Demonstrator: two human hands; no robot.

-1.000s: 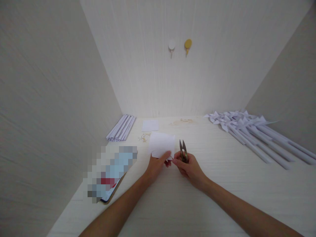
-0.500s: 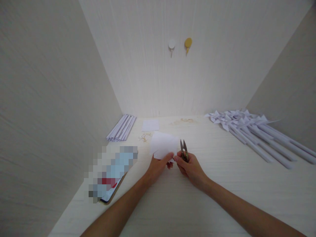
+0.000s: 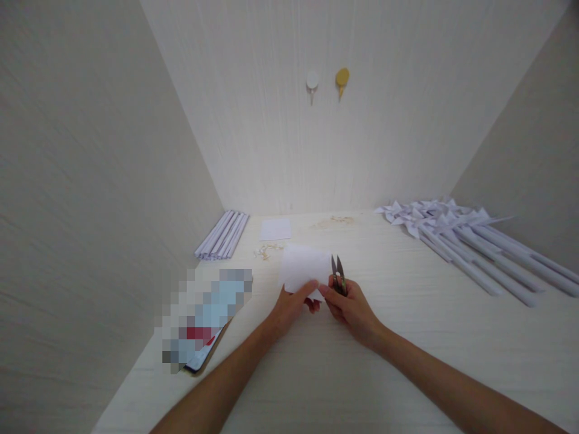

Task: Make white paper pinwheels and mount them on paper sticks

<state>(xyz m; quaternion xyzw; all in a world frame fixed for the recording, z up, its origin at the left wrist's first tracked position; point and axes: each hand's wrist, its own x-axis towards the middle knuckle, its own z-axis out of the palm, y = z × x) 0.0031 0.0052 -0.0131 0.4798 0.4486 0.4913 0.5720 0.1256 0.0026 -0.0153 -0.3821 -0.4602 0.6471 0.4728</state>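
Observation:
A white sheet of paper (image 3: 306, 265) is held up over the table in front of me. My left hand (image 3: 294, 303) pinches its lower edge, thumb on top and fingers curled beneath. Close beside it, my right hand (image 3: 349, 306) grips a pair of thread snips (image 3: 338, 278), blades pointing up and apart. The right thumb and fingertip also meet the paper's lower right corner. Fingers under the sheet are partly hidden.
Paper rolls (image 3: 224, 236) lie at the back left, near a flat paper square (image 3: 275, 229) and small scattered bits (image 3: 266, 251). A phone (image 3: 212, 325), partly pixelated, rests at left. Paper pinwheels on sticks (image 3: 456, 235) are piled at right. Two hooks (image 3: 342, 78) hang on the wall.
The paper has shifted slightly right and turned a little between my hands. Both hands keep their holds, and the snips stay apart at the tips.

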